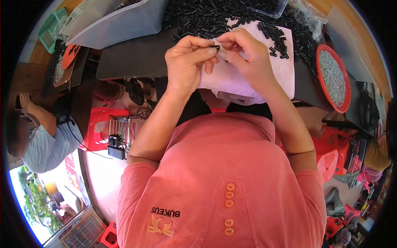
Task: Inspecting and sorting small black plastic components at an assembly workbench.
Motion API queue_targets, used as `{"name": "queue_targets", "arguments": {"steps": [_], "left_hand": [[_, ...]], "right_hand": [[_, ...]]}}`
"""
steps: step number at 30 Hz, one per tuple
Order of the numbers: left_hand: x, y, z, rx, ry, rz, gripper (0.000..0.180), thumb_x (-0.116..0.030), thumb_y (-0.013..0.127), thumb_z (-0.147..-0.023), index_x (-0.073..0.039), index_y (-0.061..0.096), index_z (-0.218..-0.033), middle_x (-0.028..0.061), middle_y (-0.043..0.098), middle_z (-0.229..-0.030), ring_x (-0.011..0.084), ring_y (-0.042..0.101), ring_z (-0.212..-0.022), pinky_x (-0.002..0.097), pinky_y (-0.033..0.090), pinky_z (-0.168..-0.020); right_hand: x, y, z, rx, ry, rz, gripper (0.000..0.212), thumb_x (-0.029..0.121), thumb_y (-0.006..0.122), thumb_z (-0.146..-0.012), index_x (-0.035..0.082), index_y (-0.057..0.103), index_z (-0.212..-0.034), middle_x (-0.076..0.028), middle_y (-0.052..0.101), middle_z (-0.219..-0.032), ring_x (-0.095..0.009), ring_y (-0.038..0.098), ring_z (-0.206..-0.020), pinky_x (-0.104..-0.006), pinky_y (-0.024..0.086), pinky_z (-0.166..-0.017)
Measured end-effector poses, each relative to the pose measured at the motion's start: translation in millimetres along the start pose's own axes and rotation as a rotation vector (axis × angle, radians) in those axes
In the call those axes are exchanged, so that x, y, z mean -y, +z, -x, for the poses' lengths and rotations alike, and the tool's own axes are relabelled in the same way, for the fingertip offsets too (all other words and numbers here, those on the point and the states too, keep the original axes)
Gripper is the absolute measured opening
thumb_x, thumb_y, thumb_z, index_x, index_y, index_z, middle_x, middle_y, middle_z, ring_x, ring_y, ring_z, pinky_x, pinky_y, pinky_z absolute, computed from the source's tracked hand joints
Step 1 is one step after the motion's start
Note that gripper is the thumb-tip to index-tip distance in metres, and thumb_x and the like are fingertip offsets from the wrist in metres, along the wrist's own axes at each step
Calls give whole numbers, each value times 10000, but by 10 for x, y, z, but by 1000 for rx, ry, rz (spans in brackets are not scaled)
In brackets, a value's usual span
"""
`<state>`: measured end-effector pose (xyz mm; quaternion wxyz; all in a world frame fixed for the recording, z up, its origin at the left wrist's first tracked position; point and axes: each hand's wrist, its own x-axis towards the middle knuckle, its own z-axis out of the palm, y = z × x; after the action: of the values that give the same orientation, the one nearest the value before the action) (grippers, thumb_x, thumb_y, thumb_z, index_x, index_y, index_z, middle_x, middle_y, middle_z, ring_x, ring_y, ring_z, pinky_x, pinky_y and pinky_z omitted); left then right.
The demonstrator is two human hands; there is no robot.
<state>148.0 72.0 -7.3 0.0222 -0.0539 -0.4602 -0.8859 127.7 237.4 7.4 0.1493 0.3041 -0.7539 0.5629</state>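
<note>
My left hand (182, 62) pinches a small black plastic part (215, 47) between thumb and forefinger, above a pale cloth (283, 84) on the table. Close against that part are the curled thumb and forefinger of my right hand (252, 56). Whatever lies between those right fingertips is too small to make out. Several loose black parts (278, 38) lie on the cloth beyond my right hand. Past both hands spreads a large heap of similar black parts (194, 25).
A grey plastic bin (120, 31) stands at the left on the dark table (132, 62). At the right, a red basin (348, 91) holds small silvery pieces. A clear bag (312, 18) lies at the back right. Another person (51, 144) sits at far left, near a red stool (97, 128).
</note>
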Motion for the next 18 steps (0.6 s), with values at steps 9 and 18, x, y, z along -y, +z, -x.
{"name": "queue_targets", "arguments": {"steps": [9,18], "left_hand": [[-87,-35,-21,75,-118,15,52,41,636,-862,77,637,-899,181,660,-743,190,598,-533,262,453,-475],[-324,79,-231,232,-203,-192,133,-53,693,-864,69,673,-912,121,667,-739,137,593,-557,239,415,-451]], "right_hand": [[-30,-2,-65,0,-294,185,226,-101,591,-748,28,622,-931,-84,565,-824,-231,588,-731,-314,471,-628],[74,-264,-238,87,-393,266,239,-104,638,-730,4,641,-943,-91,591,-842,-205,592,-749,-298,476,-644]]}}
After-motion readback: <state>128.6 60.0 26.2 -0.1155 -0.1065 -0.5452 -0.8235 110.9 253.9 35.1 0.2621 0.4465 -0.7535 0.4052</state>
